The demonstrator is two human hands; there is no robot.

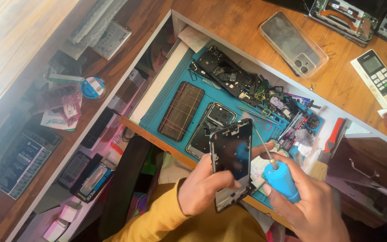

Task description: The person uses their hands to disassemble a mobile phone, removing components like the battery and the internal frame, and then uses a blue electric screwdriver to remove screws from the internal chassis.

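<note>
My left hand (202, 190), in a yellow sleeve, grips a black phone frame (231, 157) upright over the pulled-out drawer. My right hand (312, 206) holds a blue-handled screwdriver (281, 179), its thin metal shaft rising beside the frame's right edge. Below the frame on the blue work mat (211, 92) lie an open phone body (211, 127) and a dark striped phone back (181, 110).
Black phone parts, tweezers and small components clutter the mat's far right side (265, 96). On the wooden desk sit a clear phone case (292, 45), a white remote (378, 77) and opened phones (343, 18). Shelves at left hold boxes, a tape roll (92, 87) and packaged parts.
</note>
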